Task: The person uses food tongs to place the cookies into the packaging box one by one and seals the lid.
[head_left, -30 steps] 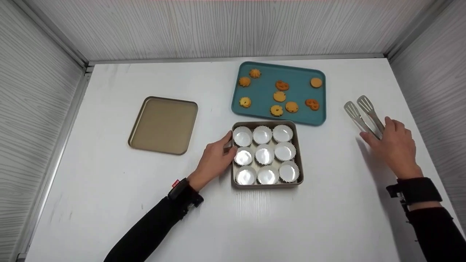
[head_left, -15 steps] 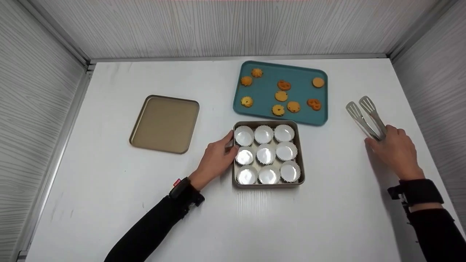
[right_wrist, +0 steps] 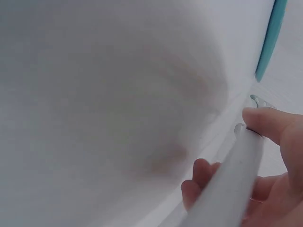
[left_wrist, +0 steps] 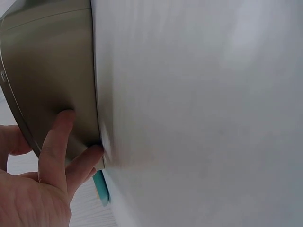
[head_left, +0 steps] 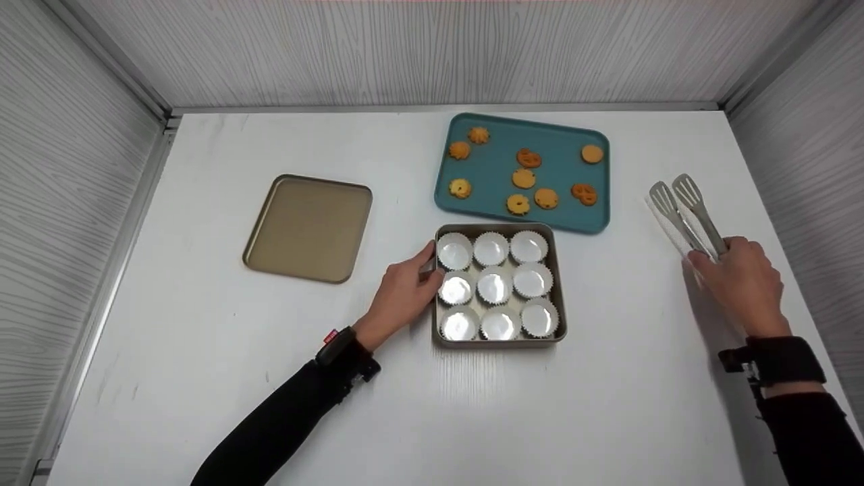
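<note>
Metal tongs are gripped at the handle end by the right hand, fingers curled round them, tips hanging just off the white worktop right of everything. Left hand pinches the left wall of the square baking tin, thumb over the rim. All nine paper cupcake liners in it look empty, and the cookies are all on the teal tray just behind, so nothing's filled yet. Left wrist view shows fingers pressed on the tin's outer wall, which the head view mostly hides.
</note>
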Demonstrator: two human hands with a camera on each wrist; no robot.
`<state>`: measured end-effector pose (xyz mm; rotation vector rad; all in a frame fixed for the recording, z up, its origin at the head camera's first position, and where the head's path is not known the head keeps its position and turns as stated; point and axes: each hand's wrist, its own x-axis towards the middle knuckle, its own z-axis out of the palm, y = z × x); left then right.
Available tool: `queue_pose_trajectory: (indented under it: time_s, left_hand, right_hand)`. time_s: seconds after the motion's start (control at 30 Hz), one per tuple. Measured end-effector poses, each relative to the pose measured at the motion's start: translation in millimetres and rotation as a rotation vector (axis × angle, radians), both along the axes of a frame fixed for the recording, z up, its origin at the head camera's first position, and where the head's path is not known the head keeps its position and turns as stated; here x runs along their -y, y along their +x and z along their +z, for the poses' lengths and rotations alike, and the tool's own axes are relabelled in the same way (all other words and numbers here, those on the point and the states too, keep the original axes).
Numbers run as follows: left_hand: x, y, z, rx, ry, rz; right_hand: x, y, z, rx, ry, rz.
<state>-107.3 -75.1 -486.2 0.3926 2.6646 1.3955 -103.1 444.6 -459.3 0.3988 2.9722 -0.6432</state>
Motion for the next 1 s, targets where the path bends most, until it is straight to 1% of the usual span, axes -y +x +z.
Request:
queue_pose_trajectory:
  time_s: [0.07, 0.13, 0.23, 0.3, 0.43, 0.63, 0.7, 0.77, 1.0]
  left_hand:
    - [0.1, -0.3, 0.6, 0.007, -0.005, 0.003]
    - [0.2, -0.4, 1.3, 0.011, -0.006, 0.009]
    - [0.3, -0.3, 2.2, 0.016, -0.005, 0.015]
    - [0.1, -0.3, 2.6, 0.021, -0.003, 0.013]
    - [-0.5, -0.3, 3.4, 0.024, -0.014, -0.004]
    - [0.2, 0.1, 3.7, 0.018, -0.01, -0.029]
    - [0.8, 0.2, 3.8, 0.021, -0.003, -0.032]
    - [0.9, 0.4, 4.0, 0.023, -0.005, -0.028]
    - [-0.3, 0.4, 4.1, 0.021, 0.004, -0.021]
  right_hand:
    - [5.5, 0.3, 4.2, -0.039, -0.013, -0.005]
    - [12.5, 0.1, 8.0, -0.092, -0.027, 0.011]
    - [26.0, -1.8, 11.5, -0.187, -0.047, 0.063]
    - [35.5, -3.3, 12.6, -0.233, -0.055, 0.106]
    - [54.5, -5.4, 13.4, -0.274, -0.038, 0.194]
    - [79.8, -12.5, 14.5, -0.326, 0.026, 0.33]
    - [86.1, -17.0, 14.7, -0.335, 0.042, 0.359]
    - [91.5, -21.3, 15.4, -0.324, 0.045, 0.374]
    - [105.8, -35.8, 18.8, -0.202, 0.047, 0.402]
